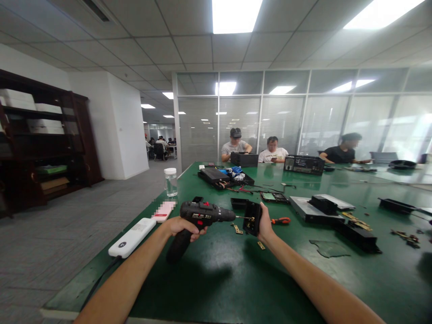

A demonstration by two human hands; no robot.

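Note:
My left hand [189,227] is wrapped round the grip of a black cordless drill [202,213] with red switches. The drill points right, and its long thin bit reaches into a small black plastic housing [251,218]. My right hand [266,221] holds that housing upright by its far side, open face toward the drill. Brass-coloured parts show inside it near the bit's tip; whether the bit sits in a screw I cannot tell. Below lie small brass pieces [237,229] on the green table. An orange-and-black screwdriver [281,221] lies just right of my right hand.
A white power bank [132,237] with a cable, a pink-and-white box [164,210] and a clear jar [171,182] line the left edge. Metal drives [313,211], a glass-like shard [329,248] and black housings lie right. Several people sit at the far side behind dismantled electronics [216,175].

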